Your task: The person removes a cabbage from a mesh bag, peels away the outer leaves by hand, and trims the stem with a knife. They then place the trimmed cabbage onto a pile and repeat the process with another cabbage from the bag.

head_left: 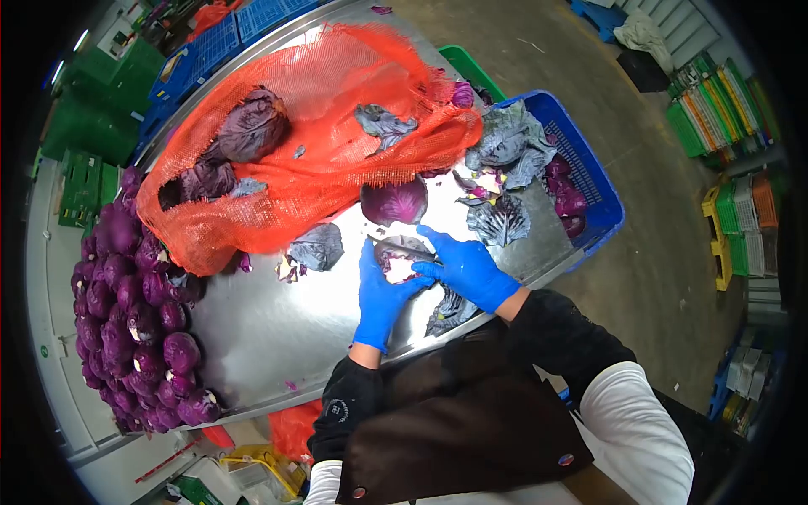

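My left hand point(380, 295), in a blue glove, is closed round the left side of a red cabbage point(399, 268), whose pale cut base faces up. My gloved right hand point(468, 268) is closed at the cabbage's right side, its thumb against the cut base. A thin dark blade, seemingly a knife point(410, 250), runs from that hand across the cabbage; its handle is hidden. Just beyond lies another purple cabbage point(394, 202) at the edge of a red mesh sack point(316, 168). Loose outer leaves point(316, 247) lie on the metal table point(261, 337).
Many trimmed red cabbages point(139, 311) are piled at the table's left end. Untrimmed cabbages point(252, 126) rest in the sack. At the right edge stands a blue crate point(602, 198) with leaves and cabbages, beside a green crate point(471, 71). Stacked crates point(720, 109) stand farther off.
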Tool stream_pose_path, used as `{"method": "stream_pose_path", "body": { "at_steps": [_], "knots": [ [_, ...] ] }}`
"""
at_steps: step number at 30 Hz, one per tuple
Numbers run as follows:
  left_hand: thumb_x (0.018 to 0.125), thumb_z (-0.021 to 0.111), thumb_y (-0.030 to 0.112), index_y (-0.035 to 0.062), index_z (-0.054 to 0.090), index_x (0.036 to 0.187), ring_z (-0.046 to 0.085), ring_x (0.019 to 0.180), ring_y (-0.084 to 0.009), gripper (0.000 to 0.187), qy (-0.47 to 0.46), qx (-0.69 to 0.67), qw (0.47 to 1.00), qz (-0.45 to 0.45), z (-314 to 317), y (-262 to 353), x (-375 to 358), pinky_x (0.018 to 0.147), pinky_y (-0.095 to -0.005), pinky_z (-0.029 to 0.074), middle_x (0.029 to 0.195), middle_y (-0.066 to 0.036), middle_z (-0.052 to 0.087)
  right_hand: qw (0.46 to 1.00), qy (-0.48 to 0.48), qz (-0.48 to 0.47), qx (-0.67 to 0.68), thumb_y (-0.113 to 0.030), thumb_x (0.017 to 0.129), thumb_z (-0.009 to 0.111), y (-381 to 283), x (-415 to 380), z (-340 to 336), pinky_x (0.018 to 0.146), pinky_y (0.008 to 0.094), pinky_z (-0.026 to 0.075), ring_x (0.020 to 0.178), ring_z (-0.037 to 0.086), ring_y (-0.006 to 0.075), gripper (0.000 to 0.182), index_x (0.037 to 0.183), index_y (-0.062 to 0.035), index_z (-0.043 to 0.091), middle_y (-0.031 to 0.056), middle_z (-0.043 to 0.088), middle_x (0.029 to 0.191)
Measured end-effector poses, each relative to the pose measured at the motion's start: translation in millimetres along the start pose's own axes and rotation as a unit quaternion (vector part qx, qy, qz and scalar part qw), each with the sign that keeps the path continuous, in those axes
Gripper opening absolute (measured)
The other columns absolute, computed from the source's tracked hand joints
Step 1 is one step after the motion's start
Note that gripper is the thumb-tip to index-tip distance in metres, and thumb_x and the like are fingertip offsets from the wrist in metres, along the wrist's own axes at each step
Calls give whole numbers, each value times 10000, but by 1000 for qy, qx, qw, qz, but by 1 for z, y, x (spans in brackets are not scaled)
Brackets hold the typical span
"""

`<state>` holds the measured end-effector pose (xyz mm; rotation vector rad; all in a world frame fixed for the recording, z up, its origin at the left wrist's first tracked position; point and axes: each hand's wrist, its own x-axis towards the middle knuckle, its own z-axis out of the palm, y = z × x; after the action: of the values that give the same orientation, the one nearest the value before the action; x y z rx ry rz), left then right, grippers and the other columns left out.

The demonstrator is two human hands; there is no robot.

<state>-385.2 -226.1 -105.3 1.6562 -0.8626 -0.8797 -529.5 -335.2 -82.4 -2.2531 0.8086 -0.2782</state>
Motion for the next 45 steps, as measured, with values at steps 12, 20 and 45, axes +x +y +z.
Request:
{"method": "stream_pose_path", "body": {
  "at_steps": [12,20,45],
  "knots": [
    [498,905,283,-13,398,1268,530,1108,-306,968,-6,131,991,22,0,-17,13,914,-395,452,1179,-191,527,970,-119,22,-213,-247,867,583,36,67,-2,721,402,520,857,648,319,305,1152,-137,592,136,661,1009],
    [505,918,230,-44,243,1396,471,1191,-274,1152,-36,72,996,-27,-8,-14,-19,985,-366,432,1321,-190,432,938,-8,146,314,-574,775,651,33,50,29,803,393,481,877,635,294,614,1116,-66,614,159,664,938],
    [520,887,187,9,320,1398,480,1193,-247,1060,24,70,997,-23,-13,-6,-32,1016,-355,394,1320,-153,466,979,-103,43,173,-362,834,608,39,28,43,723,407,497,792,643,340,369,961,-19,658,212,658,852]
  ]
}}
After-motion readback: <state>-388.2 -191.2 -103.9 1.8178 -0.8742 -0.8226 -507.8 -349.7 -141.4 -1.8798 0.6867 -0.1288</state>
